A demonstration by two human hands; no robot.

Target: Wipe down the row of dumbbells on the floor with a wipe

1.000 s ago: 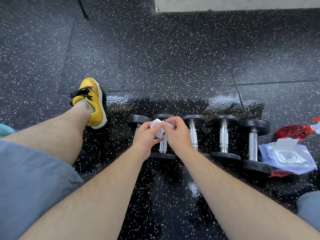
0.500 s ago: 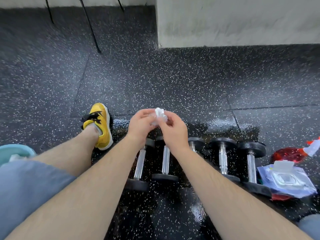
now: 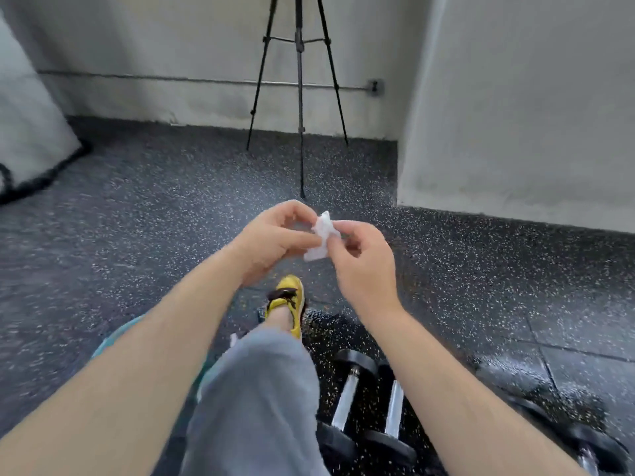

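A small crumpled white wipe (image 3: 321,238) is pinched between my left hand (image 3: 278,238) and my right hand (image 3: 360,266), both raised well above the floor. Far below them, at the bottom of the view, lie dumbbells with chrome handles and black heads: one (image 3: 345,396) beside another (image 3: 393,408). A further dumbbell (image 3: 591,448) shows at the lower right, blurred. My right forearm hides the dumbbells between them.
My leg in grey shorts ends in a yellow shoe (image 3: 287,304) on the speckled black rubber floor (image 3: 137,218). A black tripod (image 3: 299,80) stands ahead by the grey wall (image 3: 515,97). A teal bowl edge (image 3: 113,341) peeks out under my left arm.
Both hands lifted the wipe up and away from the dumbbells. The view tilted upward, so the wall and tripod appeared and the dumbbell row dropped to the bottom edge.
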